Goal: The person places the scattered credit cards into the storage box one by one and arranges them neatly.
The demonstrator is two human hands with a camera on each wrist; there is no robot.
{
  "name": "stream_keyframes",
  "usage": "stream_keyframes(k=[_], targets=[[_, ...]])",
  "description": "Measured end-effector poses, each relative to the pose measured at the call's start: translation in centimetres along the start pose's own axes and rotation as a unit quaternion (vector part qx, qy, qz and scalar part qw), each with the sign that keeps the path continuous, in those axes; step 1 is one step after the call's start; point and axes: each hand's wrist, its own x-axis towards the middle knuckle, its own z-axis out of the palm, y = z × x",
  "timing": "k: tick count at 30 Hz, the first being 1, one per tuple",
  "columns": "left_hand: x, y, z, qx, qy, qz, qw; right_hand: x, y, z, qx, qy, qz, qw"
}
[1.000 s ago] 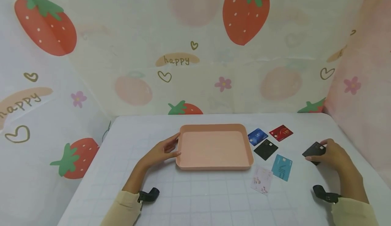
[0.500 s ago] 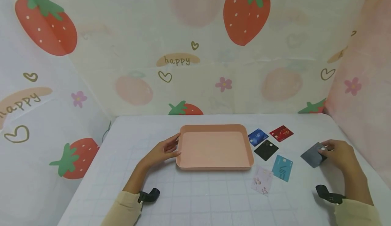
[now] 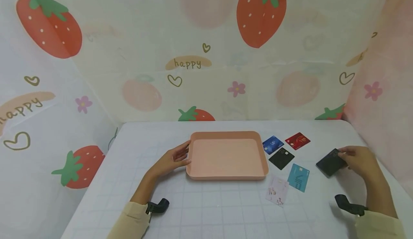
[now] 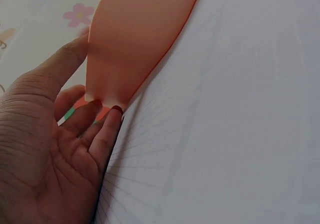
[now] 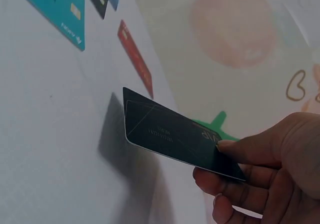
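In the head view, my right hand (image 3: pixel 359 162) pinches a dark card (image 3: pixel 330 163) between thumb and fingers at the table's right side. The right wrist view shows "VIP" lettering on this card (image 5: pixel 167 134). A second dark edge shows behind its top; whether that is another card I cannot tell. It is tilted, its shadow below on the table. My left hand (image 3: pixel 169 162) holds the left side of a shallow peach tray (image 3: pixel 226 177). In the left wrist view, curled fingertips (image 4: pixel 112 116) touch the corner of that tray (image 4: pixel 135 34), with another digit at its rim.
Right of the tray lie a blue card (image 3: pixel 273 144), a red card (image 3: pixel 297 141), a black card (image 3: pixel 281 158), a teal card (image 3: pixel 298 177) and a pale flowered card (image 3: pixel 276 191). The white table (image 3: pixel 226 210) meets a strawberry-print backdrop (image 3: pixel 206 88) behind.
My right hand has shifted slightly right, and the held card has turned, its face going from dark to grey and dark again. The left hand, tray and lying cards have stayed put.
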Motion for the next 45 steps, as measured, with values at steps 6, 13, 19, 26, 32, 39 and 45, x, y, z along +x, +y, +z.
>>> stream_keyframes(k=[6,13,19,26,32,39,45], targets=[[0.0,-0.1,-0.1,0.003,-0.002,0.005,1.0000,-0.4,-1.3,-0.6,0.000,0.012,0.003,0.9999],[0.1,-0.1,-0.1,-0.005,-0.004,0.006,1.0000,-0.8,-3.1,-0.9,0.001,0.033,-0.011,0.9994],[0.0,0.0,0.1,-0.004,-0.007,0.012,0.9999,-0.9,-4.5,-1.1,0.012,0.037,-0.016,0.9991],[0.0,0.0,0.1,-0.002,-0.004,0.009,0.9999,-0.9,-6.0,-0.6,0.035,0.046,-0.035,0.9977],[-0.3,0.0,0.1,-0.008,-0.002,0.006,0.9999,-1.0,-7.5,0.5,0.042,0.044,-0.041,0.9973],[-0.6,-0.1,0.1,-0.018,-0.001,0.003,0.9998,-1.0,-9.0,1.8,0.035,0.038,-0.055,0.9972],[-0.2,0.3,0.1,-0.010,-0.005,0.011,0.9999,-0.8,-9.8,2.2,0.045,0.030,-0.065,0.9964]])
